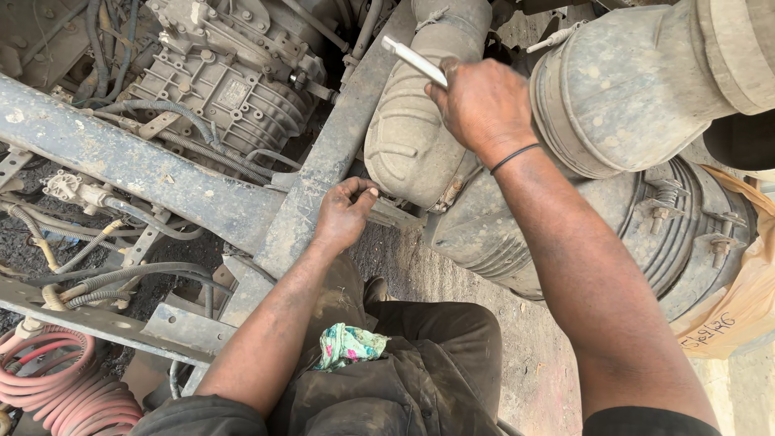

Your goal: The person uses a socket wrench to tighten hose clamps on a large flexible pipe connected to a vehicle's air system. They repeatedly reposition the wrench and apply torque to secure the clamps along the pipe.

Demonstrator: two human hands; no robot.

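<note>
Head view, the only one supplied: we look down on a truck chassis with the person seated or crouched above it. We find the right hand (484, 105) closed in a fist around a slim, pale metal tool (416, 61), whose free end projects up and to the left over the dusty cylindrical air tank (412, 137). The working end of the tool is hidden behind the fist, so we cannot tell what it engages. The left hand (345, 214) is curled, fingertips pinched together, resting on the diagonal frame rail (323, 173) just beside the lower end of the tank; whether it holds a small part we cannot tell. A large ribbed drum (646, 226) lies to the right of the tank, and a grimy engine block (226, 81) sits at upper left. Red coiled hoses (56, 379) show at lower left, and a patterned rag (349, 345) lies on the person's lap.

Our judgement on progress: work at the tank's mounting appears under way, not finished. We see no removed bolts, brackets or loose fittings laid out, and the tank sits in place against the rail.
</note>
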